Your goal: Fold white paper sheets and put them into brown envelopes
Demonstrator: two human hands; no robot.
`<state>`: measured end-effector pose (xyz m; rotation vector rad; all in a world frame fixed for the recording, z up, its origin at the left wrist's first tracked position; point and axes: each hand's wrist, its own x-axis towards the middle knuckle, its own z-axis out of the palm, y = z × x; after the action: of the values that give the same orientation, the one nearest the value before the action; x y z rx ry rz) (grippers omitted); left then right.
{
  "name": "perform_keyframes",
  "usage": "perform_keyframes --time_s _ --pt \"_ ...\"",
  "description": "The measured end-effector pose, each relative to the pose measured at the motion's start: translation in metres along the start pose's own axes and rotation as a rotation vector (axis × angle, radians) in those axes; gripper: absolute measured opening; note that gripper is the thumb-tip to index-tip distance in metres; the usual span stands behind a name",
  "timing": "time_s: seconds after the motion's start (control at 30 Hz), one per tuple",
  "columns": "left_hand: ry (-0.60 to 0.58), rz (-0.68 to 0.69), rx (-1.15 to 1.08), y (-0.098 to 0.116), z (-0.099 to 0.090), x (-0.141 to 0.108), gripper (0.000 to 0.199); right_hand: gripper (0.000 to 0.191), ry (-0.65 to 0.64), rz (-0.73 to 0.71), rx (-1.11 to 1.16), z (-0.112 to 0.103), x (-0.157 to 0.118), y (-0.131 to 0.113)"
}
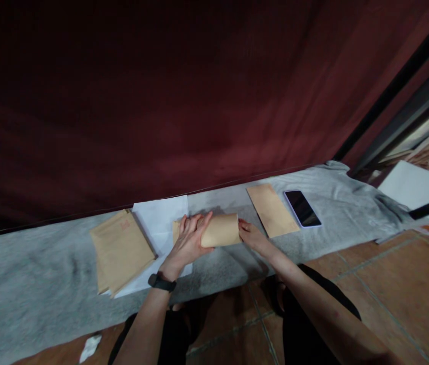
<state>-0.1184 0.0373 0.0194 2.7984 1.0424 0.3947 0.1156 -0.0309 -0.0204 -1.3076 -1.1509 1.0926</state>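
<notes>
A brown paper envelope (222, 229) is held between my two hands above the grey cloth. My left hand (190, 237), with a dark band on its wrist, wraps round the envelope's left part, thumb on the near side. At the right end, the fingers of my right hand (251, 235) pinch the edge; their tips are partly hidden. Left of my left hand, a stack of brown envelopes (121, 248) lies on white paper sheets (166, 213). A single brown envelope (271, 209) rests flat to the right of my right hand.
A phone (303, 208) in a pale case lies on the grey cloth (339, 213) at the right. Behind rises a dark red curtain (199, 111). Below are floor tiles (400, 284) and a white scrap (90, 348). White board or paper (414, 185) sits far right.
</notes>
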Motion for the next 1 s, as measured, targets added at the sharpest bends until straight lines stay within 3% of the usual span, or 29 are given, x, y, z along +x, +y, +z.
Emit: perform_keyframes --time_s 0.13,0.27,0.77,1.0 --pt "0.005 0.006 0.004 0.000 0.000 0.000 0.114 0.028 0.034 -0.105 -0.085 -0.005 0.000 -0.005" --pt "0.012 0.010 -0.025 0.002 0.000 0.001 0.111 0.032 0.113 -0.004 -0.246 -0.009 0.001 -0.003" --pt "0.022 -0.001 -0.039 0.003 -0.003 0.005 0.113 0.034 0.339 0.061 -0.272 -0.001 0.001 -0.008" --pt "0.009 -0.005 -0.058 0.004 -0.004 0.006 0.111 0.016 0.403 -0.040 -0.314 -0.002 -0.002 -0.013"
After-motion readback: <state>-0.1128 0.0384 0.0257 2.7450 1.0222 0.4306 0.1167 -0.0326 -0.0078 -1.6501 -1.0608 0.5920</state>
